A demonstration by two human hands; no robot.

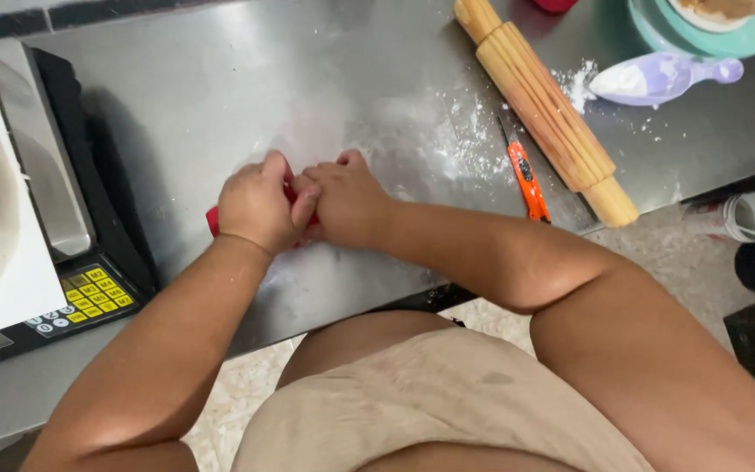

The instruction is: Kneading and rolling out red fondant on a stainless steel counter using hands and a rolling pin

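Both my hands press down side by side on a red lump lying on the steel table. My left hand is curled over the lump, and only a red end shows past my wrist. My right hand lies flat against the left one, fingers on the same red piece. Most of the red thing is hidden under my hands, so its shape is unclear.
A digital scale with yellow keys stands at the left edge. An orange utility knife and a wooden rolling pin lie to the right in scattered flour. Farther back right are a lilac scoop and a teal bowl.
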